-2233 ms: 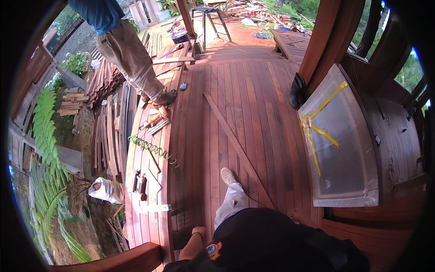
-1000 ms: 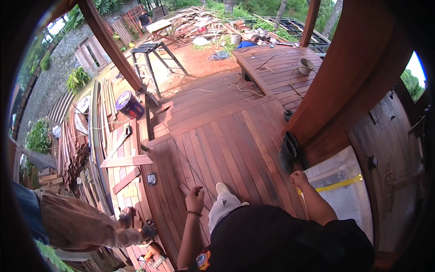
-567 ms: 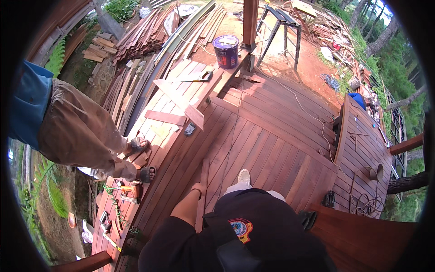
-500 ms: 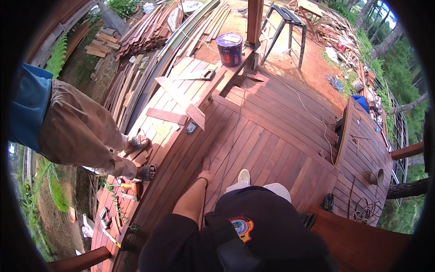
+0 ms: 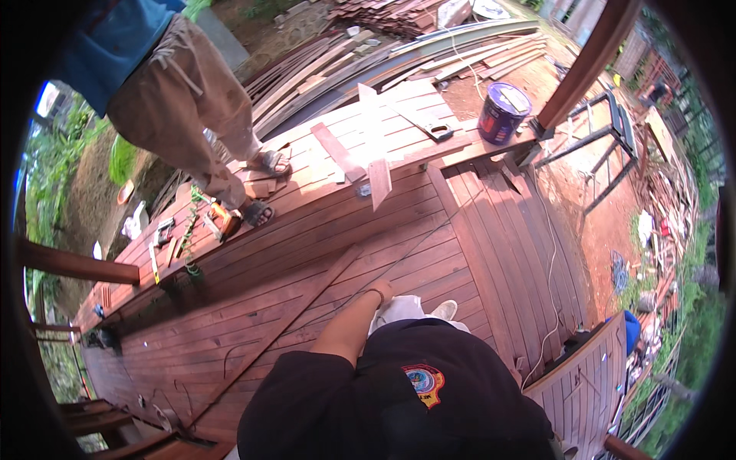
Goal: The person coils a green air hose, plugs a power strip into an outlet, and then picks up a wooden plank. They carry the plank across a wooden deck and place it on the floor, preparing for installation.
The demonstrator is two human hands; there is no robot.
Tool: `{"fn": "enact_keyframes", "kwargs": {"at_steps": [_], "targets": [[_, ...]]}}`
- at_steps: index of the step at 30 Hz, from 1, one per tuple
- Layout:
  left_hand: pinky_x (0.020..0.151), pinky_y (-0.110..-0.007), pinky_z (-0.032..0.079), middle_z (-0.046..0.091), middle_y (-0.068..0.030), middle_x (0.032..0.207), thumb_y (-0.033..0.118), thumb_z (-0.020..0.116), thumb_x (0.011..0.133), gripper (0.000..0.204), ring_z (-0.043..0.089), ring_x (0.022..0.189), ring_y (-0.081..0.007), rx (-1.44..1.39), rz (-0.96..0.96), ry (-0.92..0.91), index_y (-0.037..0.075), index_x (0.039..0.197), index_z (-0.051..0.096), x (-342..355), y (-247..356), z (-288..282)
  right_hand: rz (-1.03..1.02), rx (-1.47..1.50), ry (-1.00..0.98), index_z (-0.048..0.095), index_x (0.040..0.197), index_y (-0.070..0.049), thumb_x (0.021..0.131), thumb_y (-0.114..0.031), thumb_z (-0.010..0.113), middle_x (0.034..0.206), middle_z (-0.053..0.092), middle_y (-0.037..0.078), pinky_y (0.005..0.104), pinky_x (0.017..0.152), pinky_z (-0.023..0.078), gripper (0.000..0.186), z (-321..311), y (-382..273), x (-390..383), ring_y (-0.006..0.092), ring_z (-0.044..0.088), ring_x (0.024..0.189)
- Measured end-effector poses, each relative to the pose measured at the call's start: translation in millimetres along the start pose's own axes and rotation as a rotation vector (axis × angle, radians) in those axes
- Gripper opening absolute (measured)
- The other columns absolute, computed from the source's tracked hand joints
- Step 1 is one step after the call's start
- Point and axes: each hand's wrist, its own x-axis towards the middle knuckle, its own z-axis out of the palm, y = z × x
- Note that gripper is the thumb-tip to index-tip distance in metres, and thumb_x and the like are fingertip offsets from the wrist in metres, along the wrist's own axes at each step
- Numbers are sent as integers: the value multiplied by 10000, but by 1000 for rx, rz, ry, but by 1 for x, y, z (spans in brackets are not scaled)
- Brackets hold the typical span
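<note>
My left hand [image 5: 381, 291], with a bracelet at its wrist, hangs beside my light trouser leg [image 5: 396, 308], above the reddish wooden deck [image 5: 383, 261]. Its fingers are too small and partly hidden to make out, so I cannot tell whether it holds anything. A thin dark cable [image 5: 418, 244] crosses the boards just beyond it. Nearby on the deck lies a long wooden strip [image 5: 295, 311]. My right hand is out of view.
Another person [image 5: 184, 100] in sandals stands on the raised plank ledge [image 5: 307, 180]. On it are an orange power tool [image 5: 225, 220], a handsaw [image 5: 438, 130], loose boards [image 5: 337, 149] and a purple bucket [image 5: 502, 115]. A post [image 5: 586, 65] and black trestle [image 5: 619, 126] stand far right.
My view has swung left, so the ledge, bucket and other person appear farther right and higher. More deck shows at the left. My left hand remains low beside my leg.
</note>
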Motion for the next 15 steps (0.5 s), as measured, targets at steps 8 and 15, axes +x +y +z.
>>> {"fn": "enact_keyframes", "kwargs": {"at_steps": [8,15], "targets": [[728,-391,580,758,-137,919,239,597,908,269,727,760,-262,-409,-386,231,21,954,749,-73,-140,30,-203,-639,-288,673,1044,21,925,-173,611,857,704,141,385,580,562,236,-49,-62,147,262,706,715],[649,-352,580,736,-117,842,161,619,911,179,715,678,-201,-945,-522,266,32,990,714,-124,-171,97,-86,-150,-160,616,1075,-8,941,-207,606,909,677,112,324,577,528,239,51,-267,162,187,653,672]]}}
